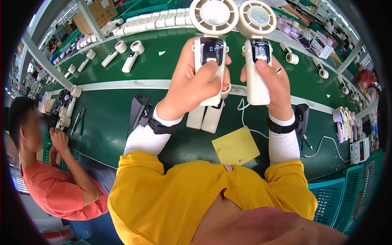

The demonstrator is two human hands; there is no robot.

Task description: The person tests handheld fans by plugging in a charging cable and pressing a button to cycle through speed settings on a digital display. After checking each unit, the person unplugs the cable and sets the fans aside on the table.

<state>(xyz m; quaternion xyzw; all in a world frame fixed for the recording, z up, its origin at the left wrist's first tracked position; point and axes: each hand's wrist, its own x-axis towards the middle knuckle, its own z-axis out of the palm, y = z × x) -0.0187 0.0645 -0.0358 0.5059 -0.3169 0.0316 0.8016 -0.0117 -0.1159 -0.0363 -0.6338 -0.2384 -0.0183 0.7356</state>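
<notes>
I hold two cream handheld fans side by side above the bench, both upright with round grilled heads and dark lit displays. My left hand (192, 85) is closed around the handle of the left fan (210, 45), its thumb at the button below the display. Around the right fan (257, 83) my right hand (278, 79) is wrapped, its thumb also on the button. Under the left fan, more cream fans (211, 119) lie on the green bench, their heads mostly hidden. Closer to my body rests a yellow sheet of paper (236, 147).
Beyond the bench, a green belt (155, 61) carries scattered fans. A co-worker in a red shirt (61, 179) sits at left, near pliers (82, 121). At right are a white cable (326, 139), a small meter box (359, 151), clustered fans (347, 122) and teal baskets (326, 200).
</notes>
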